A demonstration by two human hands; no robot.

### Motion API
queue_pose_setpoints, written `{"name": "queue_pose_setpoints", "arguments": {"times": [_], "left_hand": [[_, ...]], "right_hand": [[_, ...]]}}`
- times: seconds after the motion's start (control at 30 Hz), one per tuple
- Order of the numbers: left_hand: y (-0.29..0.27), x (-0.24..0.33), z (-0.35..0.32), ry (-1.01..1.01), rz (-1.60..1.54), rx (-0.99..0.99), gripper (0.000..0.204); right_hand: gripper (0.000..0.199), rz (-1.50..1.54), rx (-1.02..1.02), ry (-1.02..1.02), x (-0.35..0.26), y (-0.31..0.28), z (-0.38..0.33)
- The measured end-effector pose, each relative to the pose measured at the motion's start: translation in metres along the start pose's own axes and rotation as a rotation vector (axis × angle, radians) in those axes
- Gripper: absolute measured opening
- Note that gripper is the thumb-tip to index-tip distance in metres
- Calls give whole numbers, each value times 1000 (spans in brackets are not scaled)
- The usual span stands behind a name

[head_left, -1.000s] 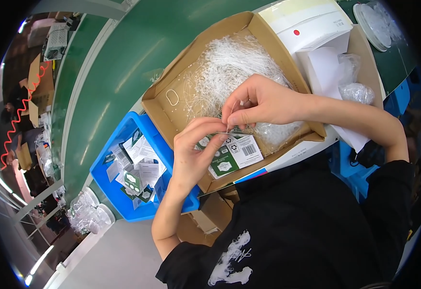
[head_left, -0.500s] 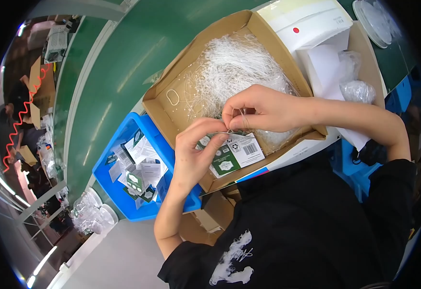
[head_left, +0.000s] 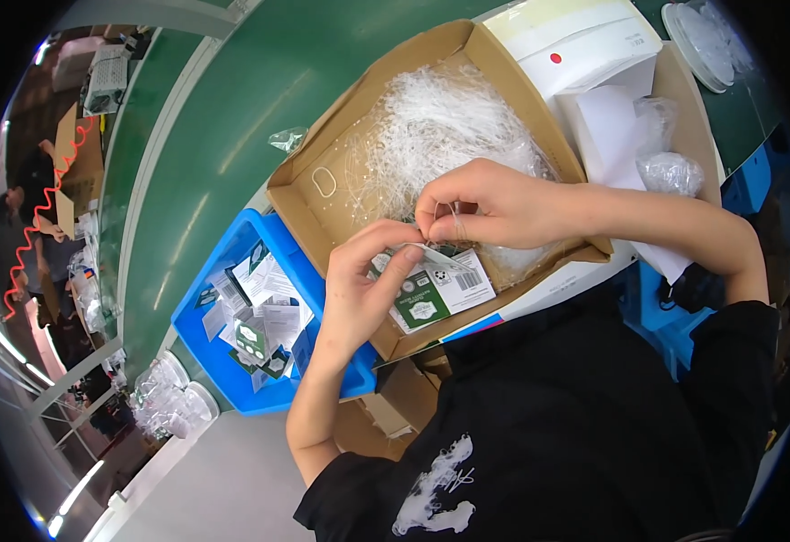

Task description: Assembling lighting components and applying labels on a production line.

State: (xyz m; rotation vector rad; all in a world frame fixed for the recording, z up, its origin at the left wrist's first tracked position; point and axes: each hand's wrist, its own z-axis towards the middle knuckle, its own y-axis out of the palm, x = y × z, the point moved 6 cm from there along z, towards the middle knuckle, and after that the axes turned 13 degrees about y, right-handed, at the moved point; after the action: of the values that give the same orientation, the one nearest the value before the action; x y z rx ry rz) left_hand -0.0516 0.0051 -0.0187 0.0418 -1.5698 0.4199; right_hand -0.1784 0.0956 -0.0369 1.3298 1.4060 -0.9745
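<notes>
My left hand [head_left: 363,280] pinches a small printed card [head_left: 440,257] by its edge between thumb and fingertips, its whitish side partly showing. Against that edge, my right hand [head_left: 494,206] is closed on a thin clear plastic loop [head_left: 455,219]. The exact spot where loop and card meet is hidden by the fingertips. Both hands are over the near side of a shallow cardboard tray [head_left: 345,116]. Below them lie green and white printed cards [head_left: 427,303]. A large tangled heap of clear plastic loops [head_left: 449,117] fills the tray's far part.
A blue bin [head_left: 198,316] with loose printed cards stands left of the tray. White paper [head_left: 603,135] and a crumpled clear bag [head_left: 670,172] lie to the right. A clear plastic scrap [head_left: 287,138] sits on the green tabletop [head_left: 260,99]. Another person [head_left: 38,217] is at far left.
The card in my left hand has tilted, showing more of its whitish side. My right hand stays nearly still. The clear scrap beyond the tray shows more plainly, and the person far left has moved.
</notes>
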Motion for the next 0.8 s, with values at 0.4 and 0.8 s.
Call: {"name": "queue_pose_setpoints", "arguments": {"times": [0.4,0.8], "left_hand": [[1,0,-3,-65,79,57,13],[1,11,1,113,252,40,15]], "right_hand": [[11,-4,-2,33,0,1,2],[10,157,96,58,4,-6,0]]}}
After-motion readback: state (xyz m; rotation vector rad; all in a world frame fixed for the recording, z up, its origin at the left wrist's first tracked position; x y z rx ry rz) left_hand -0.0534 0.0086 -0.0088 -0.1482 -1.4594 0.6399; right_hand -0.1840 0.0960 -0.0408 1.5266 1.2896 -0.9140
